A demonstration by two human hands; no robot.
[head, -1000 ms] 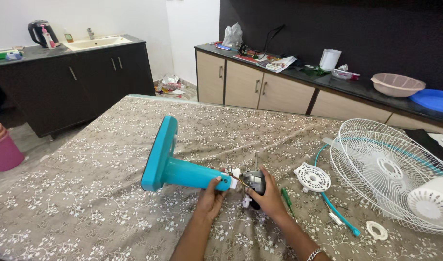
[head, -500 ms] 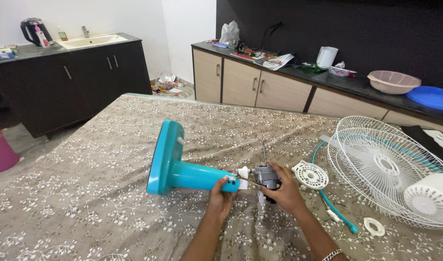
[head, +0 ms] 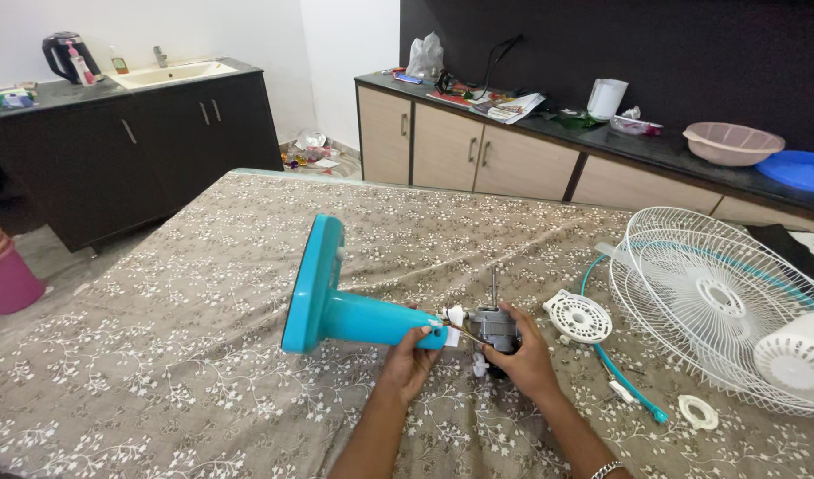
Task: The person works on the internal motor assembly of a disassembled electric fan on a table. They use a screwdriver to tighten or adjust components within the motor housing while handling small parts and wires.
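Worktop (head: 158,372) with floral cloth – white fan grille (head: 717,302) at 3 o'clock. Teal fan stand (head: 353,306) lies on its side mid-worktop; left hand (head: 416,359) fingers clamped on its neck end. Right hand (head: 522,355) fingers clamped on the grey motor (head: 495,326) – just right of the stand.

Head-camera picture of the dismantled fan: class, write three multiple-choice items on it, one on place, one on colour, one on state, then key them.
1. Where is the white wire guard?
A. on the table, right of the hands
B. on the floor
C. in the sink

2. What colour is the fan stand?
A. red
B. turquoise
C. black

3. How is the stand posed?
A. upright
B. lying on its side
C. hanging

Key: 1 A, it rests on the patterned cloth at the right. 2 B, base and stem are turquoise. 3 B, the left hand holds its stem end while the right hand holds the motor.
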